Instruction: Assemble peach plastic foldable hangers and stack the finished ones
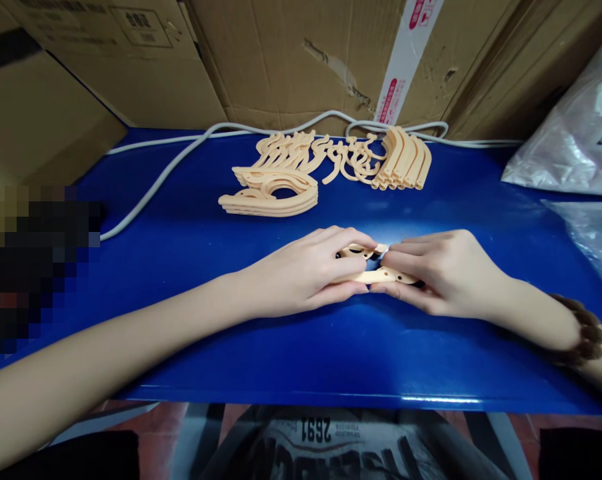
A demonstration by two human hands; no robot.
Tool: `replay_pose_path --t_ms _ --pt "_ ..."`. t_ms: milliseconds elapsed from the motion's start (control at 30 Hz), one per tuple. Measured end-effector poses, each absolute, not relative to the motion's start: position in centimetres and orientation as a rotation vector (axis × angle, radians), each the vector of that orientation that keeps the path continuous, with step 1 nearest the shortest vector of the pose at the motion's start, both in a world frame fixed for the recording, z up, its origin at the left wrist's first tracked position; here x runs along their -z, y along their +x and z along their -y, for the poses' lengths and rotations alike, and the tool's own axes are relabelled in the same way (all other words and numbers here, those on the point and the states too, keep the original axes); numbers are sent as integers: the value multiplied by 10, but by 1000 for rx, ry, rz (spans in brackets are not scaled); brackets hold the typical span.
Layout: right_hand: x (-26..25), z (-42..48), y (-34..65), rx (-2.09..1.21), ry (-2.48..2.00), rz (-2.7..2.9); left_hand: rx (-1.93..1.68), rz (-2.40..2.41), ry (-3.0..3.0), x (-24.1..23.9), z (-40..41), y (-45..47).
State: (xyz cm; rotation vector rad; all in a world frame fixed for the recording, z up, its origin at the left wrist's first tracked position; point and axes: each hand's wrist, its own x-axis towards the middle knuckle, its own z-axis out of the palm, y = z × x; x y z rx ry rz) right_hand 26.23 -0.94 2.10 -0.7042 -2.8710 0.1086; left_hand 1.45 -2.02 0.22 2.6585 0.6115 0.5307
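Observation:
My left hand (308, 273) and my right hand (438, 270) meet at the middle of the blue table (191, 313). Both pinch a small peach plastic piece (375, 273) between them, fingers closed on it from either side. The piece is flat and curved, with small holes; most of it is hidden by my fingers. Behind my hands lies a stack of peach curved plastic parts (271, 193). Farther back a row of hook-shaped peach parts (331, 157) and a standing bunch of curved ones (403, 160) rest on the table.
A white cable (165, 173) runs along the table's back and left. Cardboard boxes (291, 53) line the rear edge. Clear plastic bags (575, 140) sit at the right. A blurred dark patch (31, 267) covers the left edge. The table's front edge is close to my body.

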Motion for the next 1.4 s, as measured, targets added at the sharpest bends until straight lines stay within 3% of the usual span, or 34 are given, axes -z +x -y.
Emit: replay_pose_path --t_ms 700,1400 --pt "-29 13 257 -511 -931 2891 -529 -593 2643 -2 23 15" --pt "-23 6 258 -535 -1198 2748 -559 -686 2641 2 17 12"
